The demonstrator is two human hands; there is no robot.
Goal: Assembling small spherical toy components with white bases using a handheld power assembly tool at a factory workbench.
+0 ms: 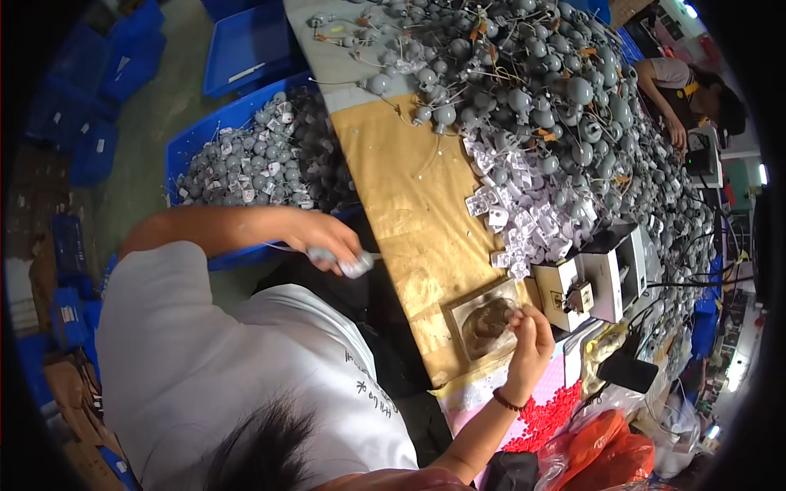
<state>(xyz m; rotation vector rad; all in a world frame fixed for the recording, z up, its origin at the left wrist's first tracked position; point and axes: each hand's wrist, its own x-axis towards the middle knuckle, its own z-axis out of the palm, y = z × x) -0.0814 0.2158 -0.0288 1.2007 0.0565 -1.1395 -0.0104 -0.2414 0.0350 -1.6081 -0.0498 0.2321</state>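
The left hand pinches a gray ball; the right hand, grip pressed together, is at a metal tray.

a table, partly under tan sheeting, bears a square tray beside the right hand, white boxy units beyond its pinch, heaped grey round parts farther off, red bits near its wrist.

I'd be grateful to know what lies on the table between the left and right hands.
From the left hand toward the right hand, the head view shows gold-brown table covering, then a square tray.
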